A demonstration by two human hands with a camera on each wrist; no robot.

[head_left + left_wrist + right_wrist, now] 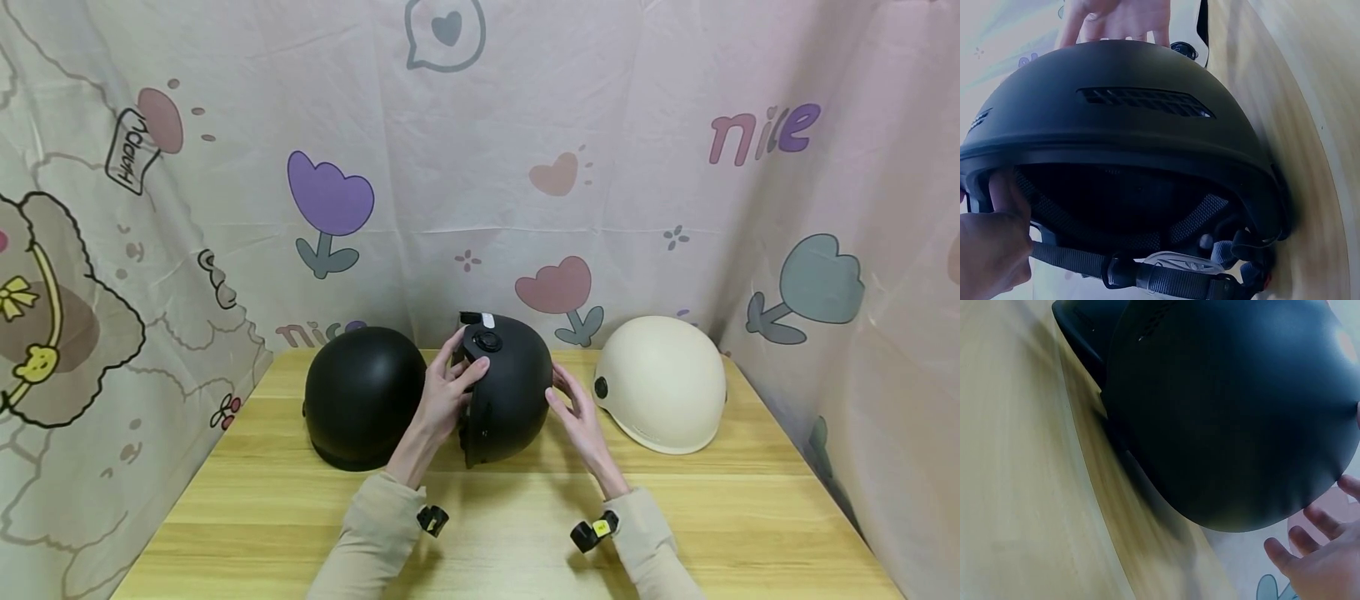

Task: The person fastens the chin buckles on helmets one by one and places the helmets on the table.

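Observation:
A matte black helmet (517,392) is turned on its side between the two hands, its opening toward the left. My left hand (442,392) grips its rim; in the left wrist view, fingers (1007,200) reach inside the shell. A grille vent (1147,101) shows above the brim, and a buckled black chin strap (1179,281) hangs across the opening. At the crown, my right hand (581,421) touches the shell with spread fingers, seen also as fingers (1304,540) in the right wrist view. The helmet's lower side is close over the tabletop.
Another black helmet (363,396) sits on the wooden table (510,533) to the left, near my left wrist. To the right stands a cream helmet (663,383) with a black round fitting. A printed curtain (450,192) hangs behind the table and along both sides.

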